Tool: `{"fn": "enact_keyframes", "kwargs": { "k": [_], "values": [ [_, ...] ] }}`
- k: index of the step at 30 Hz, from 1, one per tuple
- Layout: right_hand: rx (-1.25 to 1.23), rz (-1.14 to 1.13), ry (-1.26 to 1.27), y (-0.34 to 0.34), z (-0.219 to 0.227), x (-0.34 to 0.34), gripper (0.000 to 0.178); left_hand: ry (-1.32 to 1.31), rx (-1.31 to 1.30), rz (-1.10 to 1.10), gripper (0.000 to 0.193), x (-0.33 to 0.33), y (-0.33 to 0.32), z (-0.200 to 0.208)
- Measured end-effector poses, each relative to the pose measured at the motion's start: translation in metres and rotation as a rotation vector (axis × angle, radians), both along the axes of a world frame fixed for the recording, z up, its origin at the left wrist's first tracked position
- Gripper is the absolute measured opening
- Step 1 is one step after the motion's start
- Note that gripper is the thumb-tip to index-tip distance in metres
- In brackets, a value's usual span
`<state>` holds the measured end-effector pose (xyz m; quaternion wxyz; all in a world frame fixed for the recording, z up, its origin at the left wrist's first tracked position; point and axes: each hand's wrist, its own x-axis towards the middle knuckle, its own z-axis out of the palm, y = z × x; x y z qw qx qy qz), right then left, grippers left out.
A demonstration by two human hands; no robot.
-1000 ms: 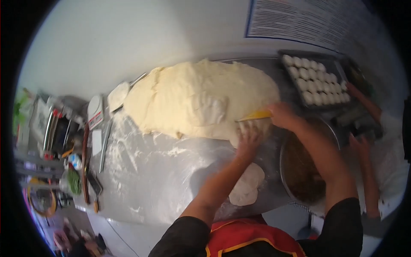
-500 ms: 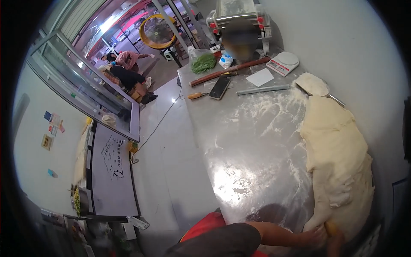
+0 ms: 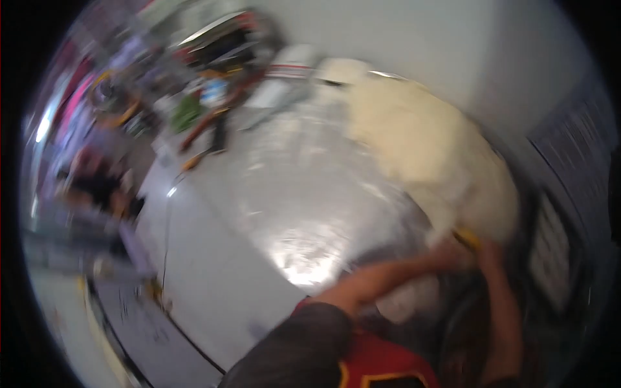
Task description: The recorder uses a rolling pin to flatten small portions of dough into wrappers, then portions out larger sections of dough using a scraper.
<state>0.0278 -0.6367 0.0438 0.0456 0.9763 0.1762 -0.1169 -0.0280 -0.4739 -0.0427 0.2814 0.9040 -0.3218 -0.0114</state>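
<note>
Ideally we'd cut straight: right hand (image 3: pixel 490 252) gripping yellow scraper (image 3: pixel 468 238); left hand (image 3: pixel 454 254) at near dough (image 3: pixel 404 136), grasp too blurred.

Your right hand (image 3: pixel 490 254) grips a yellow tool (image 3: pixel 467 238) at the edge of the big dough (image 3: pixel 417 132); your left hand (image 3: pixel 454 254), blurred, is close beside.

Close together, right of centre

On my feed, the left forearm (image 3: pixel 381 281) is bare and extended, slanting up and rightward from the lower middle to the left hand (image 3: pixel 454 254), which is too blurred for me to read its exact pose. I see the right forearm (image 3: pixel 504 317) rising steeply from the lower right, leaning slightly left. The right hand (image 3: pixel 490 253) sits just beside the left one, looking closed.
</note>
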Motion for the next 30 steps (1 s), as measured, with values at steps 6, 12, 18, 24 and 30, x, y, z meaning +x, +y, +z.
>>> {"fn": "enact_keyframes", "kwargs": {
  "k": [6,12,18,24,30],
  "values": [
    [0.426,-0.465,-0.295,0.041,0.163,-0.086,0.030,-0.102,-0.020,-0.077,0.040,-0.015,0.160,0.061],
    [1.167,-0.865,-0.241,0.033,0.155,-0.162,0.027,0.077,-0.080,-0.293,0.026,0.022,0.231,0.145],
    [0.970,-0.614,-0.149,0.095,0.171,-0.115,0.032,-0.049,0.201,-0.289,0.030,0.000,0.284,0.126],
    [0.654,-0.308,-0.180,0.127,0.137,-0.092,0.037,-0.047,-0.207,-0.002,0.053,-0.030,0.242,0.109],
    [0.562,-0.223,-0.069,0.172,0.129,-0.065,0.048,0.078,-0.067,0.505,0.068,-0.011,0.199,0.086]
  ]
}}
